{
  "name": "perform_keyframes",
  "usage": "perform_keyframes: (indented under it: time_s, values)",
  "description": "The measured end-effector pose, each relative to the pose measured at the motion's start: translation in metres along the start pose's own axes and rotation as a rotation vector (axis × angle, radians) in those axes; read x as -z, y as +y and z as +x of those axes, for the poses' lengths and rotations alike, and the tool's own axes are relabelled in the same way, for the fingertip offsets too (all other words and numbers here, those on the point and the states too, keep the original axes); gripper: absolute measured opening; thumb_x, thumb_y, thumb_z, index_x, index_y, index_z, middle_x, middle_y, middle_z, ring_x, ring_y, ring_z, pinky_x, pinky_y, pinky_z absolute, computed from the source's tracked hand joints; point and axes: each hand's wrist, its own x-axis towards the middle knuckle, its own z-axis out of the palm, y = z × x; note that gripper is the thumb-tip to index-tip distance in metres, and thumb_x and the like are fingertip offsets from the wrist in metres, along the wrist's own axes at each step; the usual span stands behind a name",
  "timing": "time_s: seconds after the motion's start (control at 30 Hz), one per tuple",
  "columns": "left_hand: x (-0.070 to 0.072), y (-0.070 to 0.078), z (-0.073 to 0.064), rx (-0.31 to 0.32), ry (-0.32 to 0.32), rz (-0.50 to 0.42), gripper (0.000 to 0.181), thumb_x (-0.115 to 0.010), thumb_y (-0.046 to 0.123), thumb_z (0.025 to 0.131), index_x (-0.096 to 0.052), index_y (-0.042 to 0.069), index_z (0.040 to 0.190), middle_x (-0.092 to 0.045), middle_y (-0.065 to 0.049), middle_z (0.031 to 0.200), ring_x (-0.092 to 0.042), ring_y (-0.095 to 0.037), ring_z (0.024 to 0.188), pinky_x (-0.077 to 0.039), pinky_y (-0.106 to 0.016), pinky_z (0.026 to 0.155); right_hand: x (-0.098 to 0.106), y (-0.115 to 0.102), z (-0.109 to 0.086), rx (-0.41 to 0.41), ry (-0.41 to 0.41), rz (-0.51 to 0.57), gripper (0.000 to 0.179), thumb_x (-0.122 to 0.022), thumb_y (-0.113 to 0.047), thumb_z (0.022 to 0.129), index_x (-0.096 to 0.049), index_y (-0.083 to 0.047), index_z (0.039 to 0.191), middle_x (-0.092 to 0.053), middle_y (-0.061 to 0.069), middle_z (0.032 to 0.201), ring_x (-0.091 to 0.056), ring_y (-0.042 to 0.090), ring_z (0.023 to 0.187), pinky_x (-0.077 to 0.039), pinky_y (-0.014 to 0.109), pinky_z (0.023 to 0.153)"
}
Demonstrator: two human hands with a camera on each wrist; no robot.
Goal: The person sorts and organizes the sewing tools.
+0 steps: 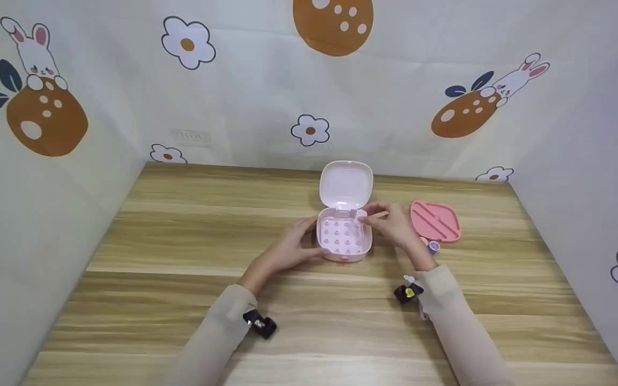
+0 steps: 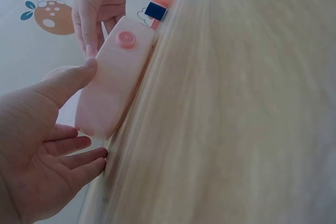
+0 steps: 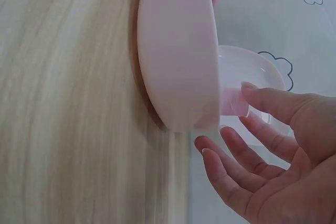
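Observation:
A pale pink box (image 1: 344, 257) stands on the table with its hinged lid (image 1: 346, 184) raised at the back. Rows of small round bumps cover its inside floor. My left hand (image 1: 290, 246) holds the box at its left side, the thumb (image 2: 79, 77) at the front rim and the fingers spread along the side. At the back right corner my right hand (image 1: 392, 222) pinches a small pink piece (image 3: 234, 102) between thumb and index finger, over the box rim. Its other fingers are loosely bent. The fingers hide part of the piece.
To the right lies a coral pink tray (image 1: 435, 221) with a diagonal divider. Small cylinders, among them a purple one (image 1: 434, 247), stand at its front edge, partly behind my right wrist. A patterned cloth (image 1: 250, 107) walls the table's back and sides.

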Motion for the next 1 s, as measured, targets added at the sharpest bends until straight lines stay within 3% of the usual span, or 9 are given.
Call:
perform_keyframes:
  time_s: [0.4, 0.7, 1.0]
  values:
    - [-0.001, 0.0, -0.002, 0.011, -0.001, -0.003, 0.083, -0.085, 0.023, 0.09, -0.044, -0.006, 0.156, -0.054, -0.027, 0.152, -0.05, -0.041, 0.142, -0.036, -0.053, 0.126, -0.007, 0.002, 0.002, -0.022, 0.017, -0.027, 0.027, -0.078, -0.007, 0.093, -0.074, 0.009, 0.115, -0.07, 0.029, 0.122, -0.077, 0.025, 0.093, -0.058, 0.017, 0.067]
    - [-0.001, 0.002, -0.001, -0.005, 0.002, -0.029, 0.081, -0.085, 0.019, 0.09, -0.044, -0.007, 0.155, -0.054, -0.028, 0.151, -0.05, -0.041, 0.143, -0.037, -0.052, 0.125, -0.011, 0.003, 0.002, -0.01, 0.049, -0.068, 0.025, -0.079, -0.007, 0.092, -0.076, 0.007, 0.112, -0.073, 0.027, 0.116, -0.073, 0.032, 0.098, -0.056, 0.017, 0.075]
    - [0.0, 0.002, -0.001, 0.018, -0.004, -0.023, 0.083, -0.084, 0.02, 0.09, -0.042, -0.007, 0.156, -0.05, -0.028, 0.155, -0.047, -0.041, 0.146, -0.034, -0.052, 0.127, -0.017, 0.006, 0.002, -0.019, 0.08, -0.057, 0.026, -0.08, -0.004, 0.089, -0.077, 0.007, 0.112, -0.074, 0.024, 0.113, -0.069, 0.032, 0.104, -0.051, 0.015, 0.077]
